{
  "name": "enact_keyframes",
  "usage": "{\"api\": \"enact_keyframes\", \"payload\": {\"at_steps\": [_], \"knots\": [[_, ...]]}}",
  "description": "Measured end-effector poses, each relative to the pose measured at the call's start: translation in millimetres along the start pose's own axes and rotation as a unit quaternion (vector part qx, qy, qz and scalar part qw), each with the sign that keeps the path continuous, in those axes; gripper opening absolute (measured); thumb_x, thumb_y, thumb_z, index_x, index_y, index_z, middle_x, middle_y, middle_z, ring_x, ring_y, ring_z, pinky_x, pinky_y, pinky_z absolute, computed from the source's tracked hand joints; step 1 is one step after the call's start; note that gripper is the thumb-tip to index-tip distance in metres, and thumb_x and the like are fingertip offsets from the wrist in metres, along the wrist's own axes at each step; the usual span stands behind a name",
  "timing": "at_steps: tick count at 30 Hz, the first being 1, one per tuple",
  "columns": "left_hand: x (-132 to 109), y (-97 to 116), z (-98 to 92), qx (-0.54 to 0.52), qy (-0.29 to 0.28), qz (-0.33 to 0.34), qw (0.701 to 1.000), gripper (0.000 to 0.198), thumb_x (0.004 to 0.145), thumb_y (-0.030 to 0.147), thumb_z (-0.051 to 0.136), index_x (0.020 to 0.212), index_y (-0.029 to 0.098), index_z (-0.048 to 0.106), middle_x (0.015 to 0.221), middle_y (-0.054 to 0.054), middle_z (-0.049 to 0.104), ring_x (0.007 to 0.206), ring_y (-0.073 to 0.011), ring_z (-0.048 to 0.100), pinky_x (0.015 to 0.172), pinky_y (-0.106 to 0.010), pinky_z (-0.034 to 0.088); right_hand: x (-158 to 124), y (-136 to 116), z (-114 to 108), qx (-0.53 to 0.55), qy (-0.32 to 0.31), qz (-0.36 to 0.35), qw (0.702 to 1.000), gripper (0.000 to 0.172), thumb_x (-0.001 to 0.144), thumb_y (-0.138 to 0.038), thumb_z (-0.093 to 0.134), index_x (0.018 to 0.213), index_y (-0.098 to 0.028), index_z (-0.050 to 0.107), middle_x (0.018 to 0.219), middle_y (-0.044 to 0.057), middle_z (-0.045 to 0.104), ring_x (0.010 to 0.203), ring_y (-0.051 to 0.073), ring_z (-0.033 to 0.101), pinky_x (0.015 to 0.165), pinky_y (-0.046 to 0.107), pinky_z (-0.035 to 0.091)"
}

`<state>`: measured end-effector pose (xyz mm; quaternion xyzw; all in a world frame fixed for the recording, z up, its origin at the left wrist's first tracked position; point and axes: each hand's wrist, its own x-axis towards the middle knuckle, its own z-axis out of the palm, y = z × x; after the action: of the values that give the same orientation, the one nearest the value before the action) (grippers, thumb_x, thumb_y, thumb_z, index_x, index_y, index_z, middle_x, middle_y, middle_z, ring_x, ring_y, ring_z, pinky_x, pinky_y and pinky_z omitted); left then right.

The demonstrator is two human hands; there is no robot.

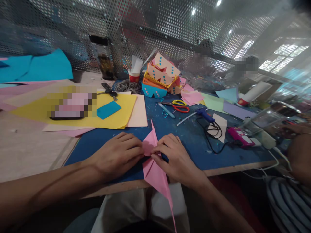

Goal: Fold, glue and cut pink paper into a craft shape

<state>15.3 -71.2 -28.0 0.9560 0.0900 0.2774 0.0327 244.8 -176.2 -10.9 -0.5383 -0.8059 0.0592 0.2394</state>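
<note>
A pink sheet of folded paper [156, 178] lies between my hands at the table's front edge. Its upper point reaches onto the blue surface, and its long lower tip hangs over the edge towards my lap. The fingers of my left hand [121, 153] are closed together on the paper's left side, near its narrow middle. Thumb and fingertips of my right hand [176, 158] pinch the same narrow part from the right. Creases run across the paper, and my fingers cover part of its middle.
Beyond my hands lie scissors [180, 106], a light-blue pen [166, 110] and a blue glue gun [205, 115] with a black cord. Yellow paper [116, 119] with a phone [73, 105] is at left. Folded paper baskets [155, 90] stand behind. Someone in stripes [289, 200] sits at right.
</note>
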Motion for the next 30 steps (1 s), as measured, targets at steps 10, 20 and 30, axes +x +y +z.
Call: {"api": "enact_keyframes", "payload": {"at_steps": [10,20,30], "knots": [[3.1,2.1,-2.8,-0.064,-0.014,-0.073,0.995,0.014,0.104,0.021,0.059,0.096,0.021,0.070,0.097,-0.003,0.073,0.091,-0.0203,0.063,0.081,-0.036,0.042,1.8,1.8,1.2,0.030,0.006,0.005,1.000,0.003,0.102,-0.021,0.069,0.099,-0.021,0.070,0.103,0.002,0.069,0.103,0.021,0.056,0.090,0.039,0.040],[6.8,2.0,-4.1,-0.100,-0.022,-0.126,0.987,0.010,0.101,0.024,0.063,0.096,0.024,0.072,0.095,0.000,0.074,0.093,-0.0205,0.065,0.084,-0.037,0.042,2.0,2.2,2.3,0.035,-0.003,0.022,0.999,0.005,0.103,-0.022,0.068,0.098,-0.021,0.069,0.103,0.003,0.068,0.103,0.021,0.056,0.091,0.039,0.041],[11.4,1.2,-1.7,-0.123,-0.032,-0.164,0.978,0.013,0.100,0.024,0.062,0.091,0.023,0.071,0.093,-0.002,0.073,0.095,-0.0222,0.063,0.088,-0.039,0.043,0.7,0.7,0.0,0.043,-0.006,0.034,0.998,0.009,0.105,-0.021,0.064,0.099,-0.021,0.070,0.104,0.003,0.068,0.104,0.022,0.056,0.092,0.040,0.041]]}}
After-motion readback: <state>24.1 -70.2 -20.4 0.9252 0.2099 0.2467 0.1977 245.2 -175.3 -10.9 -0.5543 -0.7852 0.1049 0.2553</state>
